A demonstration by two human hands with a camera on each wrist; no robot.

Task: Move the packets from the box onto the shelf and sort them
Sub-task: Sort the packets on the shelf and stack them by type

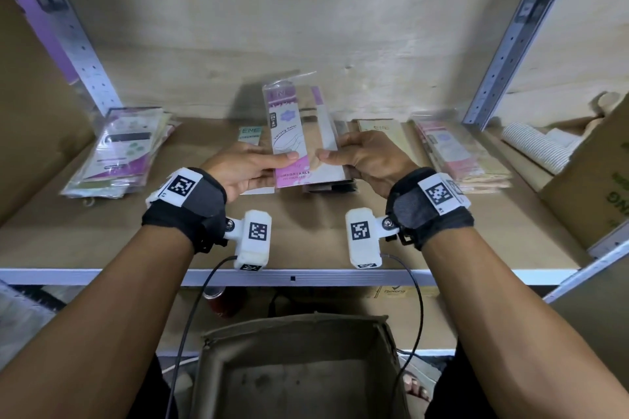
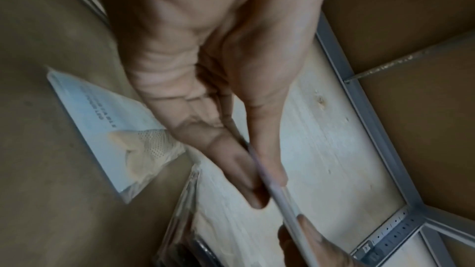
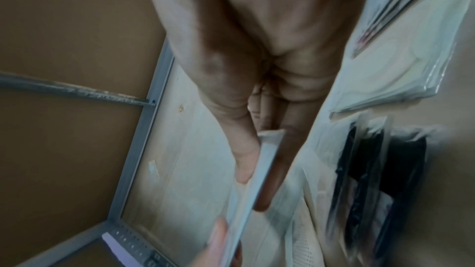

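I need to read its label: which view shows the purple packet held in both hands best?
The head view: the purple packet faces the camera, print visible, pinched by the left hand and right hand. Both wrist views show only its thin edge between fingers.

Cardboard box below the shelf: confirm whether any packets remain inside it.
No. In the head view the cardboard box shows only its bare bottom; the hands hold packets above the shelf.

Head downward; wrists close along fingers

Purple packet [image 1: 289, 136] upright — perhaps two — above shelf [image 1: 306, 235]
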